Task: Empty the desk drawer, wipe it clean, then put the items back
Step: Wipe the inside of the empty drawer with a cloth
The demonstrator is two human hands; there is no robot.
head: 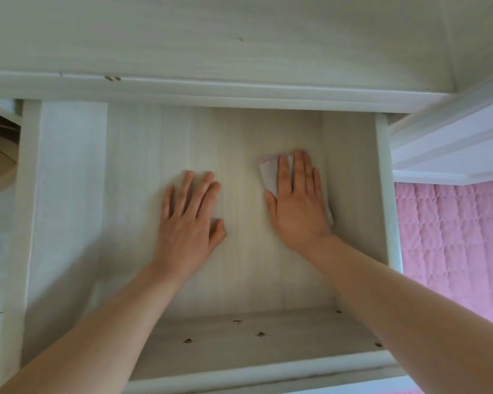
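So we're looking straight down into the pulled-out whitewashed wooden desk drawer (pixel 66 194), and there's nothing lying in it except our hands and the cloth. Our right hand (pixel 296 206) lies flat with straight fingers, palm down, pressing a small pale folded cloth (pixel 268 173) against the drawer bottom. The cloth pokes out past our fingertips and a bit shows beside the wrist, so it's pinned under the palm rather than gripped. It's on the right half of the drawer floor, near the right side wall but not touching it, as far as we can tell.

Our left hand (pixel 190 220) is flat too, fingers spread and relaxed, resting bare on the drawer floor about mid-drawer, holding nothing. The two hands are apart, with a strip of bare wood between them.

The drawer's inner front panel shows a few small dark screw heads (pixel 188 340). Above is the pale desk top (pixel 239 38), and off to the right a pink quilted blanket (pixel 453 237).
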